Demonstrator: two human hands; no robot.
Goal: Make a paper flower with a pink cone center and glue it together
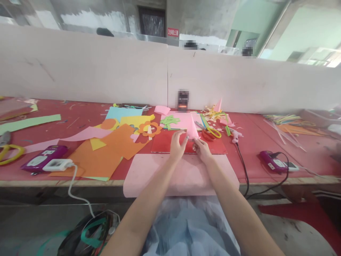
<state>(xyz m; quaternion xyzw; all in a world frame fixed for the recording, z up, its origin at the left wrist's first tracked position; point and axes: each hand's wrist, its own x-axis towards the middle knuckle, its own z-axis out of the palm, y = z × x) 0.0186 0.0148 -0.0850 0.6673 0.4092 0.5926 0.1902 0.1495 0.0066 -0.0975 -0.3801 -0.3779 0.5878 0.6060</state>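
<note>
Here both hands [189, 145] pinch the pink paper cone [191, 128], grips closed.

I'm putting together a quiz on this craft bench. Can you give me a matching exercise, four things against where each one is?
Things:
1. pink paper cone
2. orange flower cutout
3. scissors
4. large pink sheet

Places:
a. draped over the front edge of the table
b. held between left hand and right hand
c. left of the hands
d. right of the hands

Pairs: 1-b, 2-c, 3-d, 4-a
</note>
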